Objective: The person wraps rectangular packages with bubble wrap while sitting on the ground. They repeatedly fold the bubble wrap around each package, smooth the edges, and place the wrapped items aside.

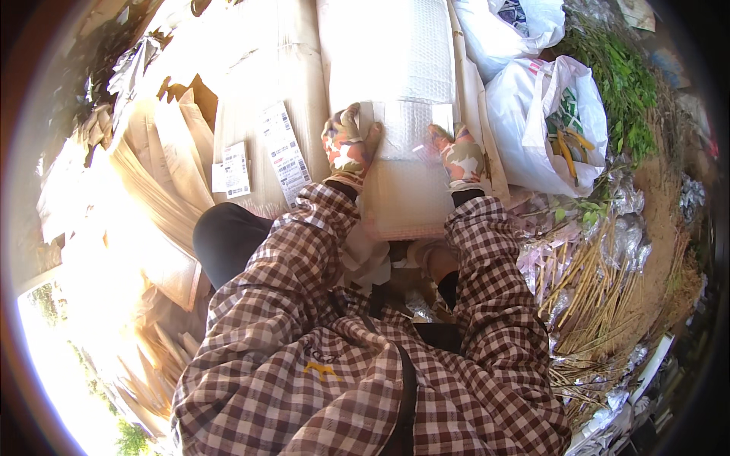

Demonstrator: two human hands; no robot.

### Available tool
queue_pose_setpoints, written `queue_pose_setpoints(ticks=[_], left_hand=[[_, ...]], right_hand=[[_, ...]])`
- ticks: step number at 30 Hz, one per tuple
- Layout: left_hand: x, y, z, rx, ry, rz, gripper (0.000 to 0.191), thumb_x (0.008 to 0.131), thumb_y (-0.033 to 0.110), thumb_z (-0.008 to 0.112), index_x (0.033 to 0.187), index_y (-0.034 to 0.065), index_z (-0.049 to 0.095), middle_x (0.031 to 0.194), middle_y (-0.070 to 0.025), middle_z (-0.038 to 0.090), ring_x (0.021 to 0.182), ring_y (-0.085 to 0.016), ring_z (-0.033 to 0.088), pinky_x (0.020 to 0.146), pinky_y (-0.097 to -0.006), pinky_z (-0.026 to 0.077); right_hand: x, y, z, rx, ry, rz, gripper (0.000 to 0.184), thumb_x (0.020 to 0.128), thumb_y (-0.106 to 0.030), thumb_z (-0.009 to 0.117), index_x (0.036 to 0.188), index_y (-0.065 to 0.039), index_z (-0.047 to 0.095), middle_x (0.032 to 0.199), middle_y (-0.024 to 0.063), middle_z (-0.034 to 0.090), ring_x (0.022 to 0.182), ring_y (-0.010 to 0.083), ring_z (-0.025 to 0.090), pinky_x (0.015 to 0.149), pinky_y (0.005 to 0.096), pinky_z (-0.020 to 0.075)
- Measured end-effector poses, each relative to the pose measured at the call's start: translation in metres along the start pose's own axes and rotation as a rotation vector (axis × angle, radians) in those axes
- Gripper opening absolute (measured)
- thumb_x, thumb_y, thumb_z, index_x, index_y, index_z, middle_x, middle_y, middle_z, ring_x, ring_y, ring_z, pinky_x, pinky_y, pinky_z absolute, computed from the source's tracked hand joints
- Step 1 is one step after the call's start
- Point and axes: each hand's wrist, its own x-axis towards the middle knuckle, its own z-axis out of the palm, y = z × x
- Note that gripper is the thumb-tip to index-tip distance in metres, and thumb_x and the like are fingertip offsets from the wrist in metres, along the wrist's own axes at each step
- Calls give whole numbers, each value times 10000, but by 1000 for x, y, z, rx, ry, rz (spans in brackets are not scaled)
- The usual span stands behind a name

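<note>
A sheet of bubble wrap (425, 77) lies lengthwise before me, folded over a pale, flat-bottomed wrapped bundle (408, 199). My left hand (349, 142), in a camouflage-patterned glove, rests on the left edge of the wrap, thumb and fingers apart. My right hand (459, 154), gloved alike, lies at the right edge, its fingertips by a small white patch (442, 114). Whether either hand grips the wrap's edge cannot be told. Strips of printed labels (285, 154) lie on cardboard left of my left hand, with a shorter label piece (235, 171) beside them.
Stacked brown cardboard or paper sleeves (162, 176) stand at the left. At the right are a white plastic bag (513, 125) holding yellow-handled pliers or cutters (566, 154), another white bag (485, 34), leafy green branches (627, 91) and bundled bare-stemmed plants (587, 296). Glare washes out the upper left.
</note>
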Motion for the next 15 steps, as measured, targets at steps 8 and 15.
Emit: queue_pose_setpoints(ticks=[8, 15], left_hand=[[16, -8, -9, -132, -525, 771, 347, 928, 212, 535, 1235, 55, 573, 1346, -190, 498, 1276, -349, 455, 1088, -439, 357], [-1, 4, 2, 99, -344, 626, 777, 886, 461, 531, 1444, -34, 316, 1514, -230, 266, 1410, -355, 251, 1174, -424, 188]], right_hand=[[-17, -12, 21, -232, 158, -767, 580, 933, -275, 558, 1439, -64, 368, 1478, 159, 354, 1326, 295, 409, 1098, 373, 360], [11, -9, 30, -322, 219, -549, 845, 891, -579, 517, 1465, 0, 300, 1533, 169, 273, 1422, 311, 245, 1175, 407, 195]])
